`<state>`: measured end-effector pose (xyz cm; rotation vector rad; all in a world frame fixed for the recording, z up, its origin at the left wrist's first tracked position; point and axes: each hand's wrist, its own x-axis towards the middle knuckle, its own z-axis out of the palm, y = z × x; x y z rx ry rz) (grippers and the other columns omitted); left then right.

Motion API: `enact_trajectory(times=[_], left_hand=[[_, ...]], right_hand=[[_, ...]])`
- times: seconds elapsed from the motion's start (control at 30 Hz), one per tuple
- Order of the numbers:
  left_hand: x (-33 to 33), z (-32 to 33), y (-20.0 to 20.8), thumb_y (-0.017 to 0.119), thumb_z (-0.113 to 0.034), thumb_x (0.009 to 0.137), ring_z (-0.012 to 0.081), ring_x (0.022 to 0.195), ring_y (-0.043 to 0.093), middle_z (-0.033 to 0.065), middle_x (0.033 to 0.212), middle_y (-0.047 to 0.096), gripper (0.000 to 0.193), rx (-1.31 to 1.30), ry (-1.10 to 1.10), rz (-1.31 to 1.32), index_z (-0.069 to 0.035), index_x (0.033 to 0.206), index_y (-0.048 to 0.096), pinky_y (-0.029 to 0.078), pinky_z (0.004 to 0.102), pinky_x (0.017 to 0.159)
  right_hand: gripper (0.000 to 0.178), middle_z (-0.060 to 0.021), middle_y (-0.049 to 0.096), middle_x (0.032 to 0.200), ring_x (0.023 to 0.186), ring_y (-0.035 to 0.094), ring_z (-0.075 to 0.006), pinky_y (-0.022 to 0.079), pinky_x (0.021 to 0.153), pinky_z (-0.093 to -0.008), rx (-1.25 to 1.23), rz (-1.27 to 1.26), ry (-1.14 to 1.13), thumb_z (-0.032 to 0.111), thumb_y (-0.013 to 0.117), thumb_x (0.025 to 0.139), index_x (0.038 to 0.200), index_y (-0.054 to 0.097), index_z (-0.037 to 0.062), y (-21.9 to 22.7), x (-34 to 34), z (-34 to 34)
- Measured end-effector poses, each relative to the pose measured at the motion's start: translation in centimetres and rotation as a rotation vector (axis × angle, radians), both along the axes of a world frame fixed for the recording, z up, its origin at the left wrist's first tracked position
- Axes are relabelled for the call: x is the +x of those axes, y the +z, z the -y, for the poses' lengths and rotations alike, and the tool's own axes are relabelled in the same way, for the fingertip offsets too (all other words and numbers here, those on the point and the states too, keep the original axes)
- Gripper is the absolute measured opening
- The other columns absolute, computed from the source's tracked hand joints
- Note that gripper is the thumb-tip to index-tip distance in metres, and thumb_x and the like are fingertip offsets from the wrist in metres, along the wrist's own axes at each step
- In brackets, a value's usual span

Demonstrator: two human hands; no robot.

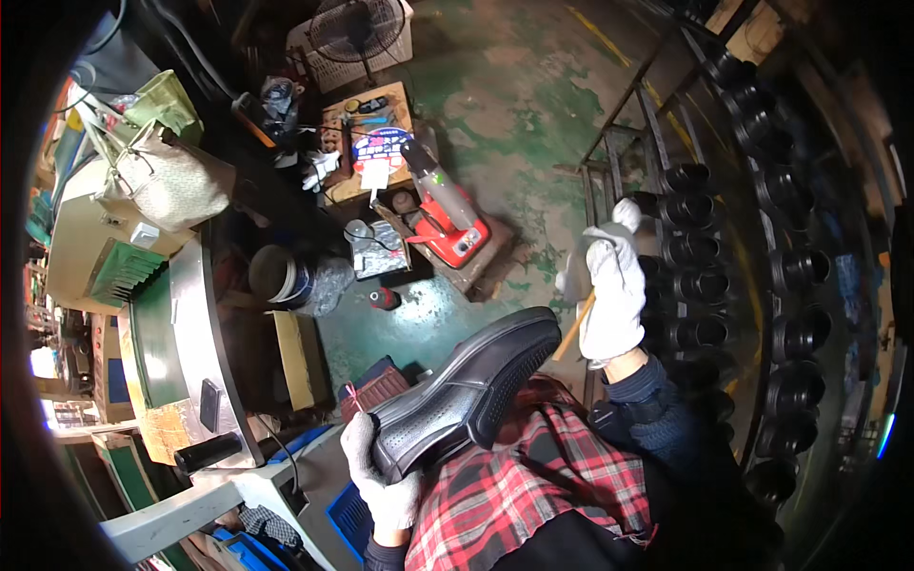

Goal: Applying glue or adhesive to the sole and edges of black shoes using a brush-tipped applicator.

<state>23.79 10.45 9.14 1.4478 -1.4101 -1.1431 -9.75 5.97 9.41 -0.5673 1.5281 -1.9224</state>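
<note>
A black leather shoe [443, 395] with a perforated side lies across the plaid cloth over my lap, toe pointing up and to the right. My left hand [383, 476], in a whitish knit glove, grips it by its lower left end. To the right of the shoe and apart from it, my right hand [614, 290] wears a white glove and is closed around a tool with a thin wooden handle [574, 328]. The tool's other end is blurred and partly hidden by the glove, so its kind does not show.
Racks with rows of black shoes [690, 247] stand on the right. Ahead, a red device with a grey cylinder [452, 224] sits on a low stand beside a cluttered wooden table [395, 105] and a fan [357, 29]. A machine with a green bed [157, 328] is on the left.
</note>
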Motion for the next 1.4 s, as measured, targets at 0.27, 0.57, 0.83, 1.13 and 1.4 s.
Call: enact_trajectory(times=[0.27,0.57,0.83,1.13,1.4], left_hand=[[0.0,-0.8,0.2,0.079,-0.007,0.065,0.0382,0.129,0.050,0.0230,0.139,0.049,0.079,-0.220,-0.145,0.257,-0.004,0.140,0.053,0.039,0.0473,0.111],[0.5,-1.8,-1.1,0.080,-0.010,0.068,0.0363,0.130,0.050,0.0212,0.139,0.049,0.076,-0.104,-0.055,0.096,-0.004,0.139,0.054,0.038,0.0459,0.112],[-0.8,0.9,2.0,0.062,-0.006,0.068,0.0317,0.132,0.052,0.0197,0.149,0.047,0.090,0.443,0.091,-0.577,-0.002,0.155,0.035,0.040,0.0453,0.116],[-0.5,4.7,3.1,0.056,-0.027,0.089,0.0410,0.115,0.066,0.0246,0.131,0.063,0.061,1.097,-0.151,-0.723,0.002,0.142,0.051,0.061,0.0535,0.087],[-0.2,4.0,2.9,0.082,-0.014,0.083,0.0224,0.120,0.061,0.0108,0.126,0.067,0.057,0.668,-0.461,-0.325,-0.004,0.131,0.054,0.045,0.0388,0.106]], right_hand=[[0.018,-0.0115,0.069,0.087,0.074,0.066,-0.0215,0.053,0.068,-0.0350,0.166,-0.940,0.220,0.011,0.073,0.088,0.102,0.068,0.0011,4.4,3.5,-0.6],[0.022,-0.0123,0.072,0.088,0.077,0.068,-0.0246,0.054,0.071,-0.0362,0.166,-1.098,0.121,0.011,0.076,0.085,0.106,0.073,0.0025,1.0,1.9,-1.8],[0.029,-0.0025,0.069,0.092,0.077,0.068,-0.0157,0.058,0.076,-0.0291,0.156,-0.095,0.003,0.017,0.069,0.097,0.122,0.066,0.0036,-3.2,-5.3,-2.4],[0.050,-0.0150,0.057,0.137,0.123,0.059,-0.0291,0.048,0.106,-0.0427,-0.513,1.341,0.471,0.033,0.059,0.102,0.145,0.051,0.0087,-7.4,-1.0,-0.8],[0.027,-0.0053,0.065,0.118,0.104,0.066,-0.0195,0.054,0.100,-0.0443,-0.009,0.347,0.108,0.019,0.062,0.101,0.123,0.062,0.0047,-8.1,-2.4,0.0]])
